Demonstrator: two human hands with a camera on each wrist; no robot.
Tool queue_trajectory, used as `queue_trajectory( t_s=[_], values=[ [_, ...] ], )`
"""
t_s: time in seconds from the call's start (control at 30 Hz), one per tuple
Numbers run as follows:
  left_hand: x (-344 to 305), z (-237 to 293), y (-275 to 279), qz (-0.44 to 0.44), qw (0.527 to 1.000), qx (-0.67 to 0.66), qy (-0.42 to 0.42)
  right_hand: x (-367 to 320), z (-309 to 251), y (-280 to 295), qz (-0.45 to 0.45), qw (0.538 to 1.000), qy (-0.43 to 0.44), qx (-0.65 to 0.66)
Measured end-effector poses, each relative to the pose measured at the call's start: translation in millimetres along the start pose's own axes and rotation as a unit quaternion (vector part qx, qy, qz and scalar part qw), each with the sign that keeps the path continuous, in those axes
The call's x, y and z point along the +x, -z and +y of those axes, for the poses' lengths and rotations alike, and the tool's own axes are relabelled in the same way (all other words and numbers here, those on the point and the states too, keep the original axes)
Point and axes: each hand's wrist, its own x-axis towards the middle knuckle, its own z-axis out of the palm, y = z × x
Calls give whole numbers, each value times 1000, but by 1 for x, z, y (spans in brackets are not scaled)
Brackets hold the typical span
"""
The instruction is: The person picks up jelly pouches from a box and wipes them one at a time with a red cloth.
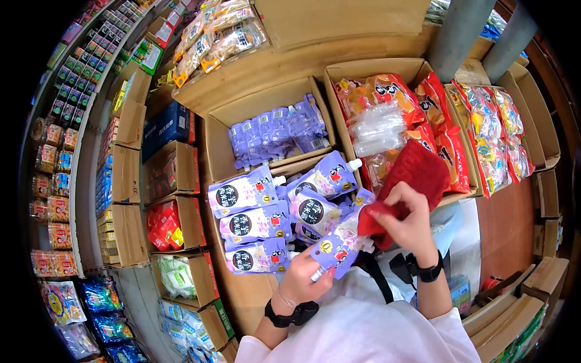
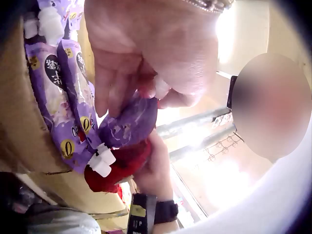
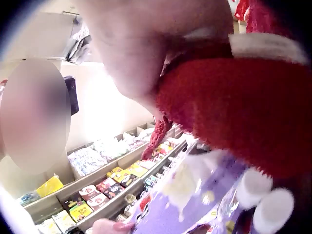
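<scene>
In the head view the left hand (image 1: 302, 279) grips a purple spouted pouch (image 1: 341, 245) by its lower end, tilted in front of the body. The right hand (image 1: 407, 221) pinches a dark red cloth (image 1: 417, 175), part of which lies against the upper part of that pouch. In the left wrist view, the fingers of the left hand (image 2: 141, 63) curl round the purple pouch (image 2: 131, 122), with the red cloth (image 2: 117, 170) beside it. The right wrist view shows the red cloth (image 3: 239, 107) hanging from the right hand (image 3: 141, 44), over the pouch (image 3: 180, 195) and two white caps (image 3: 273, 209).
Matching purple pouches (image 1: 254, 224) lie in rows on an open box just beyond the hands. Behind stand a carton of smaller purple pouches (image 1: 260, 136) and one of red packets (image 1: 387, 91) with clear plastic on top (image 1: 378, 128). Stocked shelves (image 1: 72, 91) line the left side.
</scene>
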Motion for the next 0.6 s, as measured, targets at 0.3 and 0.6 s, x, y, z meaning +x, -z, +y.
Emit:
queue_trajectory(
  t_s=[0.3, 0.6],
  values=[
    [0, -7, 1, 3, 998, -53, 23, -7, 1, -20, 31, 994, 27, -101],
    [-5, -13, -3, 54, 980, -153, 113, -7, 8, -14, 99, 991, -26, -85]
  ],
)
